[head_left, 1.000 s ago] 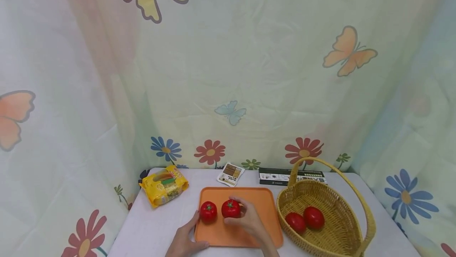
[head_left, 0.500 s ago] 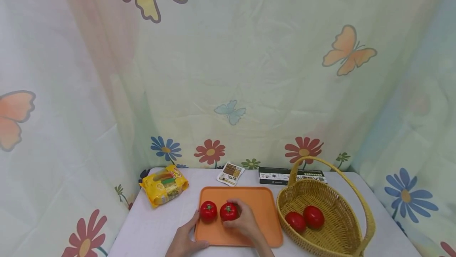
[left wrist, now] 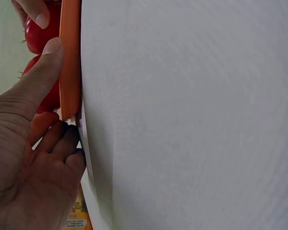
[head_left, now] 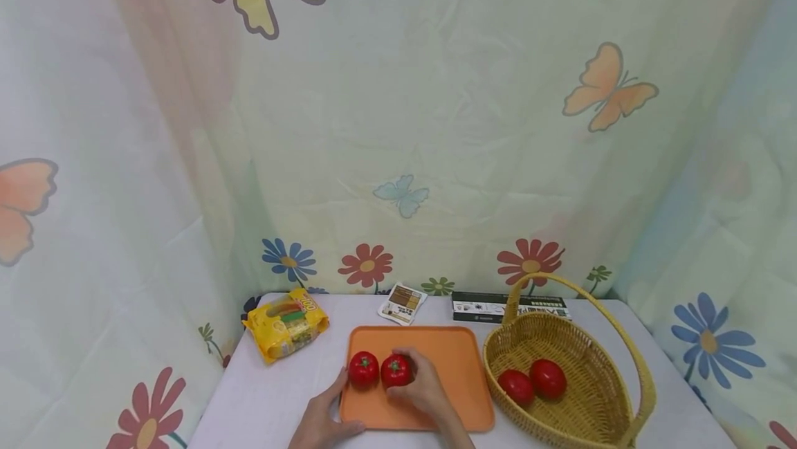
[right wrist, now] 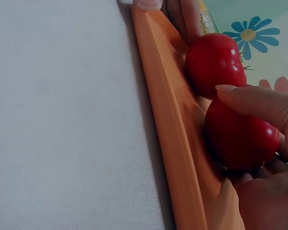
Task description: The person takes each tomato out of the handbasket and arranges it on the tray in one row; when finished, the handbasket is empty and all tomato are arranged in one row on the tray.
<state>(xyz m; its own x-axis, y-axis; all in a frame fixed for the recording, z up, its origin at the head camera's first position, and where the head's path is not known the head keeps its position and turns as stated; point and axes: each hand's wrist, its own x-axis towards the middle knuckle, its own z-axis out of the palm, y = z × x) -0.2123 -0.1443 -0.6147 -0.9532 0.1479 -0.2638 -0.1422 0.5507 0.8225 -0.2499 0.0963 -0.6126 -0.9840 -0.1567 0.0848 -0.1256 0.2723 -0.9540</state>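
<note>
A tomato (head_left: pixel 396 370) with a green stem stands on the orange tray (head_left: pixel 454 359), and my right hand (head_left: pixel 427 392) grips it between thumb and fingers. Close on its left sits a second tomato (head_left: pixel 364 370); in the right wrist view this other tomato (right wrist: pixel 215 64) appears against or very near the held tomato (right wrist: pixel 242 134). At the tray's front left corner is my left hand (head_left: pixel 324 418), its thumb against the front rim and its fingers by the left side. The left wrist view has the thumb on the tray's edge (left wrist: pixel 70 62).
To the right stands a wicker basket (head_left: pixel 598 366) with a tall arched handle, holding two smooth red objects (head_left: pixel 548 379). Behind the tray lie a yellow food package (head_left: pixel 289 324), a white and brown packet (head_left: pixel 402 304) and a long box (head_left: pixel 479 307). A patterned curtain surrounds the table.
My right hand has brought its tomato leftward, narrowing the gap to the second tomato. The left hand has kept its place at the tray's corner.
</note>
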